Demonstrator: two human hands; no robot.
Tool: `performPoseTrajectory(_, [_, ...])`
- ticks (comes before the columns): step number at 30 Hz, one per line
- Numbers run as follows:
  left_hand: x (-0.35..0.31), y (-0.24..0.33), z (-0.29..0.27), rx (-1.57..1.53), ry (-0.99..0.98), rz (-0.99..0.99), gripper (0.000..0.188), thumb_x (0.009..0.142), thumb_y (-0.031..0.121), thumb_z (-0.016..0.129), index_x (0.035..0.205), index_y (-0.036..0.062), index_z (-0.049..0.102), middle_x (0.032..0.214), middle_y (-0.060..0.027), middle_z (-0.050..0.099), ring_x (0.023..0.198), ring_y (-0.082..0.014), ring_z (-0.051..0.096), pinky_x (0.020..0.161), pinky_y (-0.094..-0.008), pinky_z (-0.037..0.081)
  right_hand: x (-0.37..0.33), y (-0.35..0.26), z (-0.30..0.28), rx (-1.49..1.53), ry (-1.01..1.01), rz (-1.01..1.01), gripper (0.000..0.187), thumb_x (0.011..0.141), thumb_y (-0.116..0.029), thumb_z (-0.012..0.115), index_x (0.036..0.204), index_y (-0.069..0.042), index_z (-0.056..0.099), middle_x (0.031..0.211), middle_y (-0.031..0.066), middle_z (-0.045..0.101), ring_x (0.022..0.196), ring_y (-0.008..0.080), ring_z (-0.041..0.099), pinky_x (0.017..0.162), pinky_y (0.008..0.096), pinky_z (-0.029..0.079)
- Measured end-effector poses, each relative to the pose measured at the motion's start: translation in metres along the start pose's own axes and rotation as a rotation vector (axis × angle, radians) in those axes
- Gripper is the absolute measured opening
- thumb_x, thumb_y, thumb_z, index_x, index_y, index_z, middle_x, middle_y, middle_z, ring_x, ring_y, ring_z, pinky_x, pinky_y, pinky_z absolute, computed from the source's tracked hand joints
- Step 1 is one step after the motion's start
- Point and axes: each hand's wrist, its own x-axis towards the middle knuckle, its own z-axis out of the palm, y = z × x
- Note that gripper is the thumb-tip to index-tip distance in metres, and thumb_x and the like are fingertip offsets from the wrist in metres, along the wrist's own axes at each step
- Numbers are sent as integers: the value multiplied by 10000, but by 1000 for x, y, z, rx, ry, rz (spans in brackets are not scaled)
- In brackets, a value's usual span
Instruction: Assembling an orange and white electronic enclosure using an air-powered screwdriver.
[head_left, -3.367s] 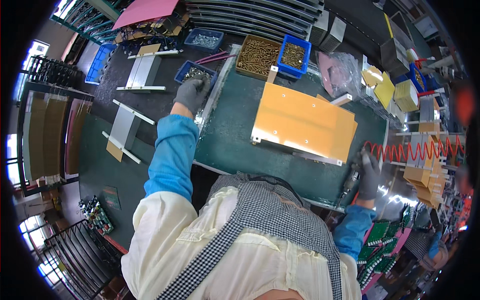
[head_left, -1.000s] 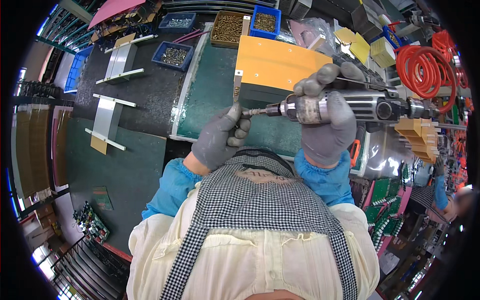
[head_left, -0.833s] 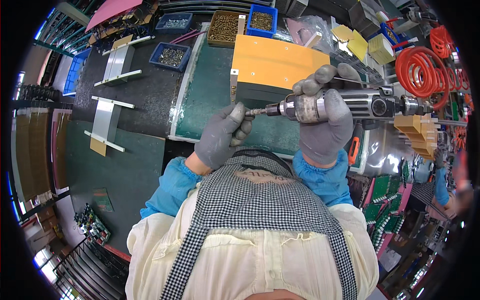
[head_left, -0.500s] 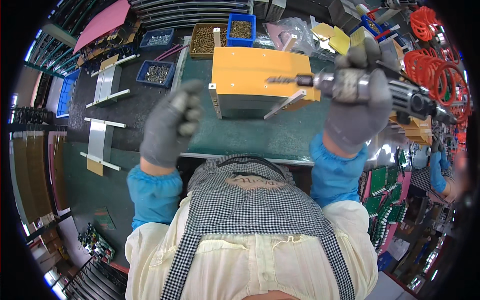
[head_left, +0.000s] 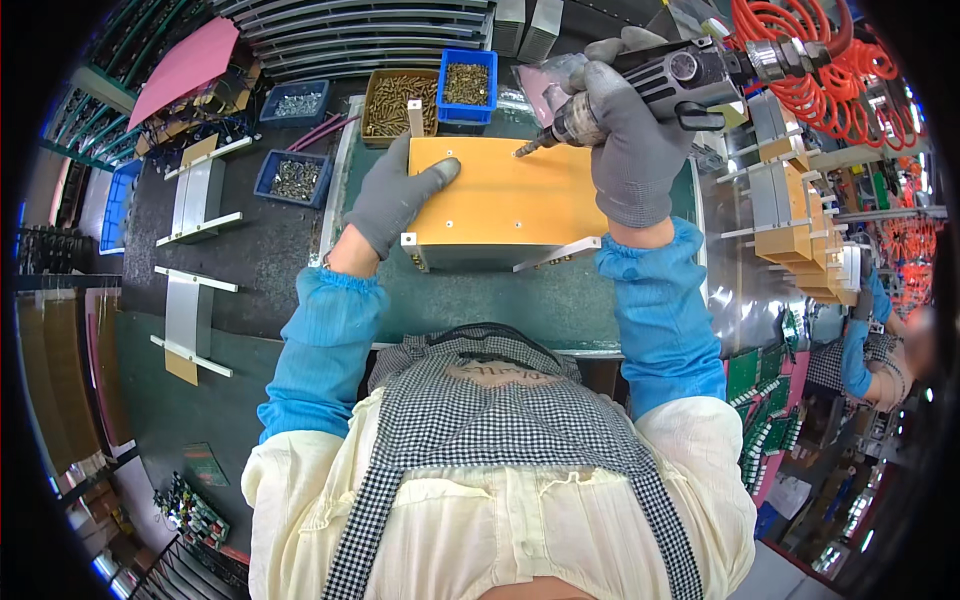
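Note:
A box-like part with a flat orange top panel (head_left: 490, 195) sits in front of me, with white bars at its corners and small holes or screw heads in the panel. My left hand (head_left: 390, 195), in a grey glove, grips its left edge, the thumb lying on top and the other fingers partly hidden over the side. In my right hand (head_left: 635, 160), also gloved, is an air drill (head_left: 672, 85) with a black and silver body. Its bit points down to the left, and the tip meets the panel near a far hole.
Fasteners fill a blue bin (head_left: 467, 88), a brown box (head_left: 398, 108) and two more blue bins (head_left: 293, 178) at the left. Metal parts with white bars (head_left: 190, 317) lie further left. Red coiled hoses (head_left: 790, 60) hang at the right, where another person (head_left: 880, 345) works.
My left hand has moved up and taken hold of the panel's left edge. My right hand has brought the drill left and tilted its bit down onto the panel. The box has shifted slightly.

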Motion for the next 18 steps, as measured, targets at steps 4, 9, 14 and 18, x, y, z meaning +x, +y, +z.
performPoseTrajectory(4, [1,1,-1,-52,-50,-28,562,833,302,716,1261,-1,516,1057,-167,652,971,-242,653,842,-348,520,7,14,1,19,0,13,360,814,37,621,1159,4,525,978,124,638,794,202,660,669,296,550])
performPoseTrajectory(9, [7,-12,-1,67,9,22,593,826,330,720,1269,-4,513,1083,-190,630,966,-261,655,825,-363,529,9,9,9,-2,-22,61,383,807,47,638,1169,-9,524,980,120,645,789,196,659,647,290,544])
performPoseTrajectory(14, [6,-9,-4,47,-17,2,602,815,352,727,1260,2,525,1103,-202,621,963,-279,654,829,-374,527,5,-8,36,-25,-30,155,354,808,79,624,1128,-48,543,964,42,618,814,110,597,676,251,506])
performPoseTrajectory(18, [6,-8,-4,67,-11,2,605,810,363,731,1251,1,531,1103,-199,622,951,-275,657,823,-373,527,12,5,26,-123,-95,88,250,789,55,669,1014,-27,596,855,42,641,702,99,604,579,238,492])
